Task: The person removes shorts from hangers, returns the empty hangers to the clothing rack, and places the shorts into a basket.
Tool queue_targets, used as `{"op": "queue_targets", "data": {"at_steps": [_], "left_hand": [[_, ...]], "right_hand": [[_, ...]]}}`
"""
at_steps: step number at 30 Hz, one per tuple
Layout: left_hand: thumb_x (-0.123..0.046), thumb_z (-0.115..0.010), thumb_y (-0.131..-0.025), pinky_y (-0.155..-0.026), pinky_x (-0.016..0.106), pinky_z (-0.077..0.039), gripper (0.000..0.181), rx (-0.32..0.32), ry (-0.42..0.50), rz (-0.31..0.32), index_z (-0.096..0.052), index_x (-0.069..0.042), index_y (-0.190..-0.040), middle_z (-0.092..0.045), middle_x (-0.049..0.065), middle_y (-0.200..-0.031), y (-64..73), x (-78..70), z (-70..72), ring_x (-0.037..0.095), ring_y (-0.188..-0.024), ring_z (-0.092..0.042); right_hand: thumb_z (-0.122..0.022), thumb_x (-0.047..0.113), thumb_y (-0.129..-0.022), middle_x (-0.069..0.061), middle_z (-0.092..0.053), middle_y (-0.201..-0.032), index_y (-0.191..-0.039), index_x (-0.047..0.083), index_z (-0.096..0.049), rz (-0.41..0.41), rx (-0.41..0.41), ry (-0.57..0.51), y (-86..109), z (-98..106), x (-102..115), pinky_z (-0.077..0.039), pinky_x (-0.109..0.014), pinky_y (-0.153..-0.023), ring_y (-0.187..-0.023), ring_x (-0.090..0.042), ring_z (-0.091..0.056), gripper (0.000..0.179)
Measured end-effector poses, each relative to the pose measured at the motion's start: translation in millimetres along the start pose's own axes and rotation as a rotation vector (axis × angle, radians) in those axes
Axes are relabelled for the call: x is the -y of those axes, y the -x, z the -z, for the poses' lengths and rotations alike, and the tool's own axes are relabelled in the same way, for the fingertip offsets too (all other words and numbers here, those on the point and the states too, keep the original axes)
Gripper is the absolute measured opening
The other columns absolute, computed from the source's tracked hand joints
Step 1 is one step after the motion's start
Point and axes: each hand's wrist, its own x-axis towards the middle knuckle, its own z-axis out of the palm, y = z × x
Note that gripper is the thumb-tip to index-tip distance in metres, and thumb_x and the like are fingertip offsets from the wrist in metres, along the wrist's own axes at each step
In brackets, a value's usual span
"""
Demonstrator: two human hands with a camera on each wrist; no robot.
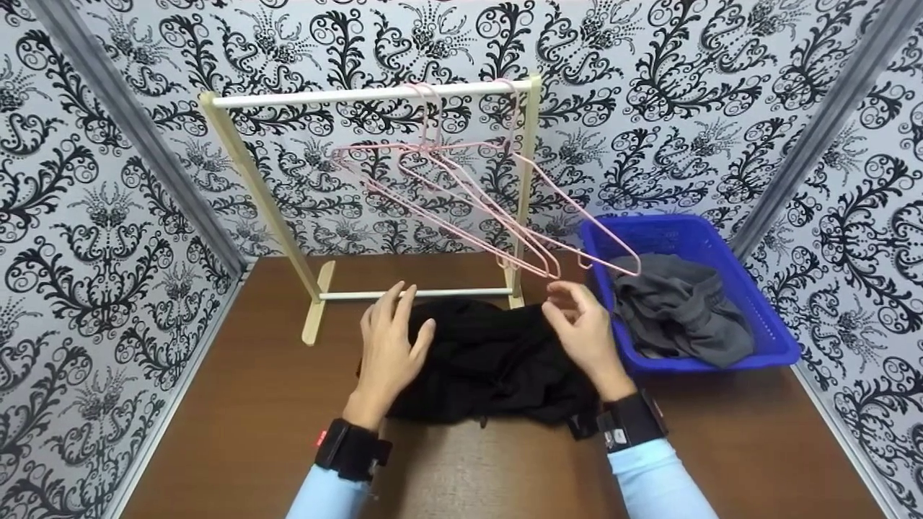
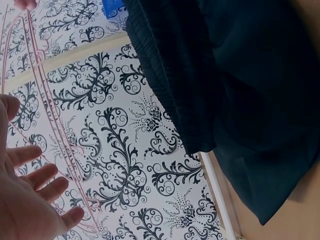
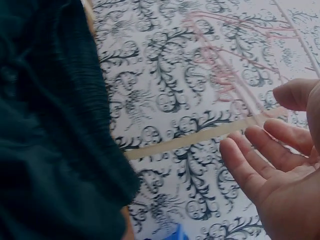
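Crumpled on the table lies a black garment (image 1: 497, 367) with a gathered elastic waistband (image 2: 172, 75). My left hand (image 1: 389, 346) hovers at its left side, fingers spread and nothing held. Over its right side is my right hand (image 1: 588, 335), fingers loosely bent and the palm bare. Both wrist views show the hands apart from the cloth; the waistband (image 3: 95, 100) runs beside the right hand. Ahead of the hands, several pink wire hangers (image 1: 430, 148) hang from the white rail (image 1: 310, 96) of a small rack.
The rack's wooden post (image 1: 263, 198) and foot (image 1: 314, 317) stand at the back left. At the right, a blue plastic basket (image 1: 782, 353) holds a crumpled grey garment (image 1: 678, 310). One hanger's end reaches over the basket's near-left part. Patterned walls (image 1: 108, 209) enclose the brown table (image 1: 238, 432).
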Motion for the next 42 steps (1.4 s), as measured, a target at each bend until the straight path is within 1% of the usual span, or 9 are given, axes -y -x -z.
{"op": "queue_targets", "data": {"at_steps": [5, 9, 12, 16, 20, 24, 28, 35, 42], "left_hand": [[-0.022, -0.069, -0.097, -0.112, 0.063, -0.029, 0.055, -0.01, 0.005, 0.007, -0.055, -0.001, -0.145, -0.05, 0.023, -0.148, 4.4, -1.4, -4.0, 0.042, -0.134, -0.048], [-0.024, -0.069, -0.097, -0.113, 0.063, -0.028, 0.056, 0.017, 0.009, 0.029, -0.054, -0.001, -0.147, -0.048, 0.023, -0.15, 7.9, -2.1, -6.3, 0.041, -0.136, -0.046], [-0.026, -0.067, -0.099, -0.113, 0.064, -0.028, 0.056, 0.03, 0.007, 0.035, -0.054, -0.001, -0.147, -0.048, 0.023, -0.151, 9.9, -1.8, -8.7, 0.041, -0.137, -0.046], [-0.026, -0.066, -0.1, -0.111, 0.065, -0.03, 0.054, 0.045, -0.008, 0.032, -0.054, -0.001, -0.146, -0.047, 0.024, -0.151, 12.3, -1.6, -11.7, 0.042, -0.138, -0.045], [-0.028, -0.064, -0.101, -0.112, 0.065, -0.03, 0.055, 0.066, -0.019, 0.031, -0.053, -0.002, -0.147, -0.047, 0.022, -0.151, 15.9, -2.6, -14.1, 0.041, -0.138, -0.045], [-0.03, -0.064, -0.101, -0.113, 0.062, -0.028, 0.055, 0.078, -0.024, 0.03, -0.054, -0.003, -0.148, -0.047, 0.021, -0.152, 18.8, -4.3, -17.3, 0.039, -0.138, -0.046], [-0.029, -0.065, -0.099, -0.114, 0.062, -0.028, 0.056, 0.089, -0.029, 0.025, -0.054, -0.003, -0.147, -0.049, 0.021, -0.151, 22.0, -5.9, -20.6, 0.038, -0.137, -0.047], [-0.025, -0.07, -0.096, -0.114, 0.065, -0.027, 0.057, 0.103, -0.027, 0.022, -0.055, -0.004, -0.147, -0.049, 0.021, -0.151, 27.0, -6.9, -25.2, 0.038, -0.137, -0.048], [-0.031, -0.064, -0.101, -0.114, 0.065, -0.027, 0.056, 0.127, -0.02, 0.038, -0.053, -0.005, -0.149, -0.048, 0.02, -0.152, 29.8, -6.2, -24.6, 0.038, -0.139, -0.046]], "right_hand": [[-0.076, -0.001, -0.089, -0.02, -0.069, -0.114, -0.119, -0.006, -0.068, 0.068, 0.002, 0.095, 12.7, -9, -16, -0.059, -0.041, -0.084, -0.104, -0.038, -0.067, 0.031], [-0.079, 0.005, -0.086, -0.02, -0.067, -0.118, -0.122, -0.006, -0.067, 0.101, 0.029, 0.198, 23.3, -17, -28, -0.056, -0.046, -0.08, -0.105, -0.036, -0.063, 0.039], [-0.082, 0.013, -0.084, -0.022, -0.064, -0.126, -0.126, -0.005, -0.066, 0.103, 0.06, 0.264, 31.3, -23, -35, -0.052, -0.053, -0.091, -0.113, -0.04, -0.06, 0.049], [-0.084, 0.022, -0.082, -0.026, -0.057, -0.138, -0.134, -0.003, -0.062, 0.06, 0.122, 0.323, 40.9, -31, -42, -0.037, -0.062, -0.108, -0.127, -0.049, -0.05, 0.062], [-0.086, 0.031, -0.08, -0.024, -0.049, -0.149, -0.142, 0.003, -0.059, 0.005, 0.168, 0.398, 50.5, -39, -48, -0.03, -0.067, -0.108, -0.135, -0.049, -0.041, 0.073], [-0.089, 0.04, -0.075, -0.023, -0.043, -0.155, -0.144, 0.005, -0.058, 0.008, 0.181, 0.467, 59.3, -47, -53, -0.026, -0.069, -0.109, -0.14, -0.05, -0.036, 0.083], [-0.091, 0.046, -0.071, -0.026, -0.034, -0.16, -0.147, 0.006, -0.055, 0.004, 0.199, 0.508, 66.3, -55, -58, -0.02, -0.073, -0.112, -0.143, -0.056, -0.031, 0.093], [-0.092, 0.054, -0.068, -0.025, -0.018, -0.168, -0.157, 0.011, -0.043, -0.113, 0.265, 0.562, 68.7, -66, -62, -0.013, -0.08, -0.112, -0.146, -0.064, -0.019, 0.111], [-0.09, 0.061, -0.067, -0.026, -0.015, -0.169, -0.159, 0.01, -0.04, -0.172, 0.292, 0.615, 70.3, -77, -70, -0.011, -0.085, -0.108, -0.143, -0.07, -0.017, 0.117]]}}
